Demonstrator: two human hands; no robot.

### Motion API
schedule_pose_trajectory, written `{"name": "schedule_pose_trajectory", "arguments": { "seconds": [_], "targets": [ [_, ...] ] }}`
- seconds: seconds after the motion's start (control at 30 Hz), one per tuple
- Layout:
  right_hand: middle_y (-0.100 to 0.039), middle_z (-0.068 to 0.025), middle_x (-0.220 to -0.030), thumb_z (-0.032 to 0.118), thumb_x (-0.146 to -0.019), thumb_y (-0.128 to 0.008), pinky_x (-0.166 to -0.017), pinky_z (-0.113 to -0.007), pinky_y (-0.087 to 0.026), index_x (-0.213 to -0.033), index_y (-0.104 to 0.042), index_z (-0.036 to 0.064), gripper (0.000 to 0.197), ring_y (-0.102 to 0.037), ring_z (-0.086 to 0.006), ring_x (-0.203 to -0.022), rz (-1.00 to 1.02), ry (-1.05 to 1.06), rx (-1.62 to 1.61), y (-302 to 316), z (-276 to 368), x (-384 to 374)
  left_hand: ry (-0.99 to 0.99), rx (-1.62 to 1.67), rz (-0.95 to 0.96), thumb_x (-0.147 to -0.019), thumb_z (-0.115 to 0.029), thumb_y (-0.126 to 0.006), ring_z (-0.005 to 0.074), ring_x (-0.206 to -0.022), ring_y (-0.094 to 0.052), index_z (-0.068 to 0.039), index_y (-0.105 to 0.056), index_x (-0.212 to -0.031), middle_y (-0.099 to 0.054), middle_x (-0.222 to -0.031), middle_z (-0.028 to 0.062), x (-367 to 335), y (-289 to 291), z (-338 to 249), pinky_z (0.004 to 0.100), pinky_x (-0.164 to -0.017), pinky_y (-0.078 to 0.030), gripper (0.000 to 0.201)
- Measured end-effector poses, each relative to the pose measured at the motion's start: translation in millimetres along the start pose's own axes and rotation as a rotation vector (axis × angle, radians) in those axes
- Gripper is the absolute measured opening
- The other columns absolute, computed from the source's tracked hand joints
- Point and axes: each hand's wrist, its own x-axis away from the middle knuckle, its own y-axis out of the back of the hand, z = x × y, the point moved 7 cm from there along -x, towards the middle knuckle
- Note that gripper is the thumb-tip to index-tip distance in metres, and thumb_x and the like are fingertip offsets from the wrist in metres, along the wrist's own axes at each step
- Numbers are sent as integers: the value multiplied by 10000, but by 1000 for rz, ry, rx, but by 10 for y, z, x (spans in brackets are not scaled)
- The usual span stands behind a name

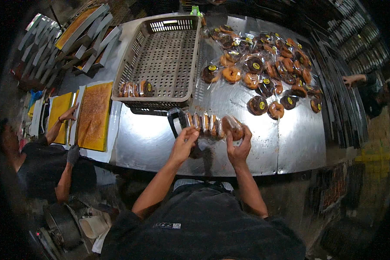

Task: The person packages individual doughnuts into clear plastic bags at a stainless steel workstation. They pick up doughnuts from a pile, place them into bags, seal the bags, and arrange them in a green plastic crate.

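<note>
My right hand is closed on a wrapped doughnut at the right end of a row. The row of wrapped doughnuts stands on edge on the metal table, each in clear film. Thumb and fingertips of my left hand are drawn together at the near left end of this row; what they grip, if anything, is hidden. Just beyond them stands a black frame-like object with a pale inside. Ahead and to the left is a grey perforated plastic crate, with several wrapped doughnuts upright in its near left corner.
Many wrapped doughnuts, some with round yellow labels, lie loosely over the metal table at the right. Left of the crate, a co-worker's hands are beside a flat sheet cake. Metal pans are stacked behind. Another person's hand shows far right.
</note>
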Motion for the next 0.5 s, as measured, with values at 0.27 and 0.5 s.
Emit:
{"name": "schedule_pose_trajectory", "arguments": {
  "seconds": [0.27, 0.5],
  "targets": [
    [-402, -335, -1378, 395, -822, -751, -1075, -563, -329, -1443, -291, -56, 895, -434, -494, -1248, 535, -127, 270, -672, -478, -57, -129, -711, -370, -862, -440, -695, 471, -1330, -407, 83, -374, -1423, -401, -1418, 326, -664, -290, 74, 502, -1117, -314, 831],
    [-353, -310, -1419, 411, -817, -733, -1051, -518, -389, -1497, -220, -39, 964, -451, -486, -1237, 457, -177, 404, -771, -788, -84, 19, -614, -275, -811, -487, -727, 472, -1411, -307, 61, -89, -1522, -290, -1505, 359, -1052, -523, 140, 501, -1142, -305, 1101]
  ]
}}
